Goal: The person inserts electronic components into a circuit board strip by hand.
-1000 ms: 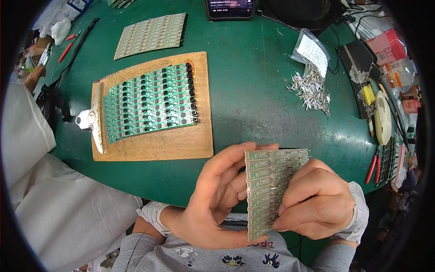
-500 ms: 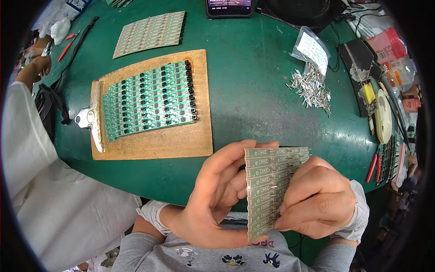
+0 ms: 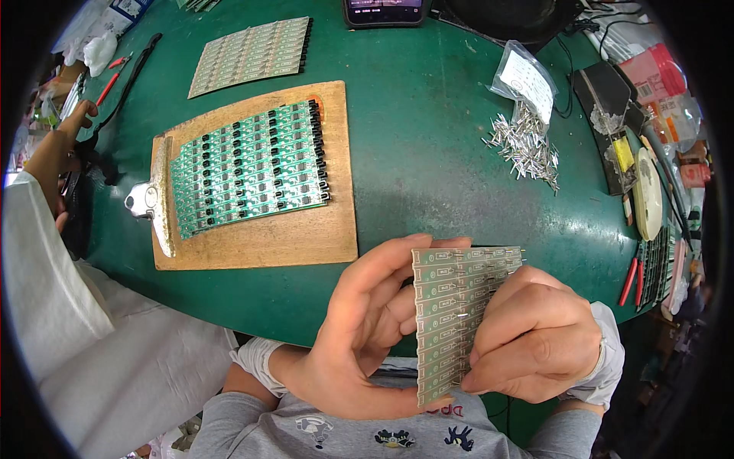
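A circuit board panel [image 3: 440,321] with rows of white printed marks stands tilted on edge, several thin metal component leads poking out of its face. My left hand [image 3: 355,329] grips it by its top and bottom edges, fingers curved behind. Against the panel's right part, my right hand [image 3: 535,336] is closed in a pinch near the lower rows; whatever lies between its fingertips is too small to make out. Further off, a pile of small metal-leaded parts [image 3: 524,145] spills out of a clear labelled plastic bag [image 3: 526,80].
Left of my hands lies a wooden clipboard [image 3: 260,249] bearing a populated green circuit board [image 3: 252,168]. Behind it is another panel [image 3: 252,57]. A phone [image 3: 386,14] lies at the back; red-handled pliers [image 3: 628,281] are at right. A co-worker's arm [image 3: 53,157] reaches in at left.
The co-worker's arm at left has stretched forward and its hand has opened out. My hands and the panel have hardly moved.
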Available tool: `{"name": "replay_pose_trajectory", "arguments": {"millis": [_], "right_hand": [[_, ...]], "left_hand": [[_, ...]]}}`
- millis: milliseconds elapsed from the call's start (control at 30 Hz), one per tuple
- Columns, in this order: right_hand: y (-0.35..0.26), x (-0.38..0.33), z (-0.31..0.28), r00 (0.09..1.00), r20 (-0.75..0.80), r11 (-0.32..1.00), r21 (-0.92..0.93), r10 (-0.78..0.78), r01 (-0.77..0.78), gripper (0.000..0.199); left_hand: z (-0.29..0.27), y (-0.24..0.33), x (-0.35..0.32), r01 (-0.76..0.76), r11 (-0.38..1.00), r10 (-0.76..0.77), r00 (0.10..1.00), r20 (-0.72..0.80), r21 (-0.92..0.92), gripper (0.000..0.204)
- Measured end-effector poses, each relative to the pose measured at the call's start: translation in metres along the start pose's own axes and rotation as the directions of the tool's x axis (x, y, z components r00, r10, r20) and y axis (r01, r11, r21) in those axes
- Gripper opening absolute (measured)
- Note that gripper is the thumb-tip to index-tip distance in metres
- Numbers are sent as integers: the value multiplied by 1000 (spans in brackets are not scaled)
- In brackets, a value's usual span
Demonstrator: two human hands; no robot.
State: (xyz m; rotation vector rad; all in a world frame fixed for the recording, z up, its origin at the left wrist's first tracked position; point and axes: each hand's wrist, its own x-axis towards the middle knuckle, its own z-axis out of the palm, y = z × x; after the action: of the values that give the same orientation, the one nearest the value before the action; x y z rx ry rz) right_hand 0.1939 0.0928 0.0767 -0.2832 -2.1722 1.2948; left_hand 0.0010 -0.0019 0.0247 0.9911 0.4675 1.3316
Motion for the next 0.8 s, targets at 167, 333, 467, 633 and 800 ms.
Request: {"name": "replay_pose_trajectory", "arguments": {"millis": [167, 333, 467, 633, 800], "right_hand": [[0, -4, 4, 986, -31, 963, -220, -163, 152, 21], [-2, -13, 0, 961, 60, 878, -393, -271, 273, 24], [-5, -28, 5, 908, 148, 641, -665, -391, 384, 25], [-16, 3, -10, 987, 111, 880, -451, -114, 152, 42], [-25, 32, -31, 959, 225, 852, -523, 173, -31, 79]], "left_hand": [[1, -1, 1, -5, 1000, 5, 1000, 2, -12, 115], [0, 0, 0, -11, 999, 10, 1000, -19, -44, 114], [-1, 0, 2, -22, 998, 20, 999, -27, -65, 115], [-4, 6, -1, -11, 1000, 10, 1000, -22, -9, 115], [-6, 15, -9, -48, 996, 43, 997, -61, -78, 115]]}}
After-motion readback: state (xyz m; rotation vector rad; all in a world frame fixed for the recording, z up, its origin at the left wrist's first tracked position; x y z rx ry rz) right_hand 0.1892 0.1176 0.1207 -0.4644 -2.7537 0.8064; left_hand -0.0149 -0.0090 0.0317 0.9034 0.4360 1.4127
